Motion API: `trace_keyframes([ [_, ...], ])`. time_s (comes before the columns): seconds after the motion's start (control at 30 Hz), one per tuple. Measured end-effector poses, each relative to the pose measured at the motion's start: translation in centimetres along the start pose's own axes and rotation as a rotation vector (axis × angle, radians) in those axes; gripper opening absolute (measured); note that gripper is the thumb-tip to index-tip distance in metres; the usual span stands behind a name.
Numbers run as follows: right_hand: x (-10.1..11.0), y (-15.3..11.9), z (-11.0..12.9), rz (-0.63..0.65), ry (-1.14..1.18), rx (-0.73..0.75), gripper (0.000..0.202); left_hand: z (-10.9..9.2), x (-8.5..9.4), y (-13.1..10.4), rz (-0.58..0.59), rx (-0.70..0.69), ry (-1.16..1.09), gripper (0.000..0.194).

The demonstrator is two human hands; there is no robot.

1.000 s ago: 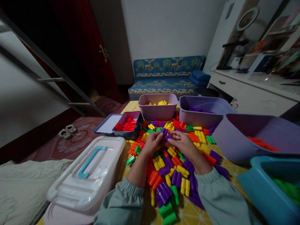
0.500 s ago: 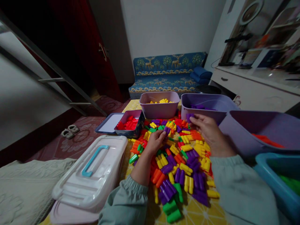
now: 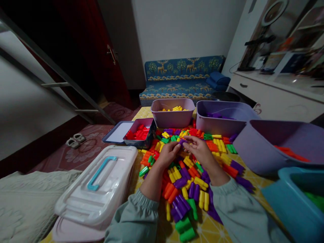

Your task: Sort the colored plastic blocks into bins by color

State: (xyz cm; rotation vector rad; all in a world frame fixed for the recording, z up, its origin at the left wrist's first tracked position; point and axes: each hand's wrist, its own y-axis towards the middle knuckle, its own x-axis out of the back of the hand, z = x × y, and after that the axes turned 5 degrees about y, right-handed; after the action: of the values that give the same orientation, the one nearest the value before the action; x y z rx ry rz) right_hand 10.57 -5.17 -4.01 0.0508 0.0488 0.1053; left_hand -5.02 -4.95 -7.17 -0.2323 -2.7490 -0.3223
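In the middle of a heap of coloured plastic building pieces [image 3: 181, 182], my left hand [image 3: 167, 156] pinches a small purple plastic piece [image 3: 182, 142] between thumb and fingertips. My right hand [image 3: 201, 152] meets it from the right, with its thumb and fingers closed about the same piece. Its exact shape is partly covered by the fingers. Yellow, orange, green, red and purple pieces lie under and around both hands, several of them joined in rows.
Behind the heap stand a bin of yellow pieces [image 3: 172, 118] and a bin of purple ones [image 3: 220, 126]. To the right are a lilac bin [image 3: 253, 148] with orange pieces and a blue tub [image 3: 291, 199]. Leftward sit a tin of red pieces [image 3: 149, 141] and a lidded clear box [image 3: 111, 189].
My right hand has moved left and nearer, from in front of the purple-piece bin to my left hand. The left hand stays about where it was, still holding a purple piece.
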Motion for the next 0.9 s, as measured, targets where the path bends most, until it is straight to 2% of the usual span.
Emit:
trace_keyframes([
  [0.1, 0.3, 0.1, -0.4, 0.032, -0.106, 0.043, 0.037, -0.2, 0.0, -0.1, 0.062, -0.027, 0.072, 0.032],
  [0.2, 2.5, 0.7, -0.1, -0.052, -0.281, 0.072, 0.032, -0.6, 0.1, -0.3, 0.037, -0.037, 0.142, 0.029],
  [0.3, 5.7, 1.0, 0.8, -0.216, -0.666, 0.154, 0.03, -0.9, 0.1, -0.4, 0.02, -0.086, 0.253, 0.034],
  [0.37, 7.6, 0.8, 1.5, -0.267, -0.906, 0.183, 0.034, -0.9, 0.2, -0.5, 0.034, -0.131, 0.317, 0.033],
  [0.4, 8.4, 0.7, 1.8, -0.237, -0.991, 0.172, 0.036, -1.0, 0.2, -0.5, 0.039, -0.151, 0.344, 0.033],
  [0.47, 9.1, 0.2, 2.3, -0.073, -1.083, 0.101, 0.034, -1.0, 0.1, -0.4, 0.049, -0.181, 0.387, 0.035],
  [0.57, 8.5, -0.7, 2.6, 0.211, -1.152, -0.069, 0.033, -1.0, 0.1, -0.5, 0.069, -0.202, 0.414, 0.04],
  [0.63, 7.3, -1.2, 2.5, 0.287, -1.204, -0.116, 0.039, -0.9, 0.1, -0.5, 0.087, -0.2, 0.41, 0.041],
  [0.77, 4.6, -1.3, 1.9, 0.245, -1.254, -0.028, 0.032, -0.7, 0.1, -0.6, 0.147, -0.156, 0.407, 0.043],
  [0.9, 3.5, -0.8, 0.8, 0.161, -1.248, 0.052, 0.039, -1.0, 0.0, -0.6, 0.139, -0.141, 0.424, 0.046],
])
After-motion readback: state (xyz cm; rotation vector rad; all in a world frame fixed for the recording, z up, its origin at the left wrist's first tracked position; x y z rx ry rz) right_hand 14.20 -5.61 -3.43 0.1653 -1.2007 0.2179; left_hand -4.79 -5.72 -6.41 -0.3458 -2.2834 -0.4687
